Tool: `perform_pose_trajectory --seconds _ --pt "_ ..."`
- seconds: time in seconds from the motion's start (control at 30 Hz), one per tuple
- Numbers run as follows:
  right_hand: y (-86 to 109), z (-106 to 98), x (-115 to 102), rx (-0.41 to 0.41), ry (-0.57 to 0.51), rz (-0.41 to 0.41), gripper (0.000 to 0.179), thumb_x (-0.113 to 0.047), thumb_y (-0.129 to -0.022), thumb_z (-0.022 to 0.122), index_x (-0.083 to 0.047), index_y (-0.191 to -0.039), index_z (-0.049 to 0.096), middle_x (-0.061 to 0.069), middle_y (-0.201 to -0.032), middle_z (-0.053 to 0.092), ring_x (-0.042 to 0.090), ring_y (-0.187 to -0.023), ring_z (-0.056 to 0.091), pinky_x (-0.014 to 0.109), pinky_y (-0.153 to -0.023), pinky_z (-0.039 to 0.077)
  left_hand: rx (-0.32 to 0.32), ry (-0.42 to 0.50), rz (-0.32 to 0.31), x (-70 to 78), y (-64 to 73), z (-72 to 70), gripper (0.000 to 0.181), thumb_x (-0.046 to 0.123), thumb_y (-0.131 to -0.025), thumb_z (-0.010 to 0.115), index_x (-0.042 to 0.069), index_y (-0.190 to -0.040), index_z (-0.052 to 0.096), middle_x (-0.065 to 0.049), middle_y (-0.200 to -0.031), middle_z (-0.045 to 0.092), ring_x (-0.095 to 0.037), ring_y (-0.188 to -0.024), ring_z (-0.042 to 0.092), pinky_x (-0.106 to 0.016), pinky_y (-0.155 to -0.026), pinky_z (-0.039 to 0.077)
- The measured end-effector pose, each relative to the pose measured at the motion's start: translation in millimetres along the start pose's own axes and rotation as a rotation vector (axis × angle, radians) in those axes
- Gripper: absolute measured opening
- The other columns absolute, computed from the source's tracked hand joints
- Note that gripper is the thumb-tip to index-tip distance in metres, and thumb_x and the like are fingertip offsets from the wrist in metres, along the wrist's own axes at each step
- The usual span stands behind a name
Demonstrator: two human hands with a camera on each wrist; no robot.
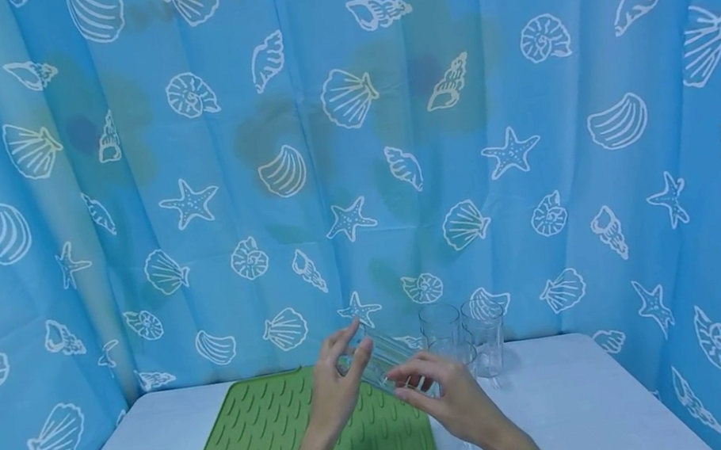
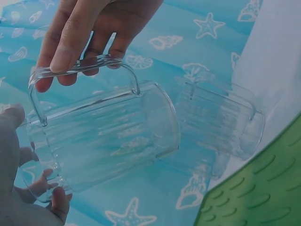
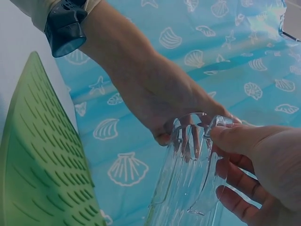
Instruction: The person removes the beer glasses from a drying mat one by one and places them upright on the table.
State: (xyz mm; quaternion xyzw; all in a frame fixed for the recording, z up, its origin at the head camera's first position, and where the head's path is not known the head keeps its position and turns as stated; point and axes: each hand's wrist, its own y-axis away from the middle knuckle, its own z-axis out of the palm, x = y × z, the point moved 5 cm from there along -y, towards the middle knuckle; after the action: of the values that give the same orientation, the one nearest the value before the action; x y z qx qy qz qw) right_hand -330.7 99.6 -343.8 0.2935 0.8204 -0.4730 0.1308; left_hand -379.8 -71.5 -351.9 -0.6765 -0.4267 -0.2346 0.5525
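Both hands hold one clear glass mug [image 2: 103,141] with ribbed sides, tilted in the air above the right part of a green mat [image 1: 282,440]. My left hand [image 1: 336,384] grips one end of it, fingers and thumb spread around the edge; some fingers show through the glass in the left wrist view. On the mug's handle [image 2: 82,68], the thumb and fingers of my right hand [image 1: 451,394] pinch the bar. The right wrist view has the right hand [image 3: 263,165] at that handle, with the left hand [image 3: 164,99] at the mug's far end.
Several more clear glasses [image 1: 487,339] stand grouped on the white tabletop [image 1: 565,398], right of the mat and behind the right hand. A blue curtain [image 1: 351,170] with white shell prints hangs around the table. The left wrist wears a dark band [image 3: 66,28].
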Motion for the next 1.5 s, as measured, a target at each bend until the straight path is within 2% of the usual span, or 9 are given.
perform_pose_trajectory --seconds 0.37,0.63,0.73,0.87,1.07,1.2,1.37,1.43,1.5 --pt "2.3 5 2 0.000 0.003 -0.014 0.012 -0.018 -0.092 0.069 -0.016 -0.104 0.072 -0.001 -0.094 0.071 0.007 -0.076 0.064 0.019 -0.062 0.059 0.001 0.026 -0.034 -4.5 1.2 0.8 0.047 0.043 -0.094 0.064 0.032 -0.139 0.056 -0.004 -0.144 0.050 -0.016 -0.104 0.054 -0.022 -0.066 0.054" --pt "3.9 12 4 -0.029 -0.004 0.021 0.011 -0.014 -0.091 0.069 -0.014 -0.102 0.069 -0.002 -0.091 0.067 0.005 -0.077 0.061 0.019 -0.061 0.058 -0.010 0.007 -0.052 -10.6 1.8 2.8 0.047 0.046 -0.094 0.063 0.034 -0.139 0.055 -0.003 -0.146 0.049 -0.022 -0.115 0.055 -0.031 -0.087 0.056" --pt "4.8 14 5 -0.047 -0.019 0.020 0.009 -0.014 -0.093 0.068 -0.013 -0.102 0.068 -0.001 -0.091 0.066 0.006 -0.077 0.061 0.019 -0.061 0.059 -0.009 -0.015 -0.058 -12.0 2.3 3.4 0.048 0.047 -0.094 0.063 0.035 -0.140 0.054 -0.004 -0.148 0.048 -0.020 -0.115 0.055 -0.030 -0.085 0.056" --pt "6.1 15 6 -0.065 -0.030 0.010 0.008 -0.017 -0.095 0.065 -0.012 -0.102 0.067 0.000 -0.090 0.066 0.006 -0.076 0.060 0.020 -0.061 0.059 -0.017 -0.036 -0.056 -10.9 2.5 4.1 0.051 0.046 -0.093 0.063 0.033 -0.142 0.053 -0.006 -0.149 0.048 -0.021 -0.114 0.056 -0.027 -0.077 0.056" --pt "4.6 14 7 -0.064 -0.035 -0.004 0.007 -0.018 -0.097 0.063 -0.013 -0.101 0.067 0.000 -0.087 0.065 0.005 -0.073 0.059 0.020 -0.058 0.058 -0.057 -0.012 -0.076 -7.5 2.6 4.9 0.057 0.047 -0.094 0.063 0.034 -0.146 0.046 -0.010 -0.139 0.054 -0.019 -0.094 0.062 -0.029 -0.068 0.059" --pt "1.9 13 8 -0.064 -0.045 0.005 0.008 -0.017 -0.097 0.063 -0.010 -0.100 0.067 0.002 -0.087 0.065 0.007 -0.072 0.059 0.020 -0.058 0.058 -0.062 0.003 -0.089 -7.1 1.4 3.6 0.061 0.048 -0.093 0.064 0.036 -0.148 0.041 -0.014 -0.138 0.055 -0.020 -0.089 0.063 -0.029 -0.064 0.058" --pt "1.7 13 10 -0.063 -0.054 0.022 0.007 -0.009 -0.096 0.062 -0.004 -0.099 0.066 0.008 -0.086 0.066 0.012 -0.071 0.061 0.021 -0.057 0.058 -0.061 0.030 -0.085 -7.8 2.7 -0.4 0.064 0.046 -0.092 0.066 0.038 -0.149 0.039 -0.012 -0.147 0.049 -0.031 -0.113 0.063 -0.032 -0.077 0.062" --pt "2.5 13 10 -0.058 -0.056 0.025 0.005 -0.005 -0.095 0.062 -0.002 -0.098 0.066 0.010 -0.085 0.066 0.016 -0.069 0.061 0.021 -0.056 0.058 -0.071 0.017 -0.075 -8.2 5.0 -2.7 0.065 0.046 -0.092 0.066 0.038 -0.150 0.038 -0.009 -0.150 0.046 -0.032 -0.123 0.058 -0.035 -0.085 0.061" --pt "3.5 14 11 -0.056 -0.067 0.033 0.005 -0.004 -0.095 0.062 -0.001 -0.099 0.065 0.012 -0.085 0.066 0.018 -0.069 0.062 0.022 -0.056 0.058 -0.080 -0.019 -0.052 -8.8 7.6 -5.3 0.066 0.046 -0.092 0.065 0.036 -0.151 0.036 -0.008 -0.152 0.045 -0.033 -0.125 0.056 -0.039 -0.090 0.061"
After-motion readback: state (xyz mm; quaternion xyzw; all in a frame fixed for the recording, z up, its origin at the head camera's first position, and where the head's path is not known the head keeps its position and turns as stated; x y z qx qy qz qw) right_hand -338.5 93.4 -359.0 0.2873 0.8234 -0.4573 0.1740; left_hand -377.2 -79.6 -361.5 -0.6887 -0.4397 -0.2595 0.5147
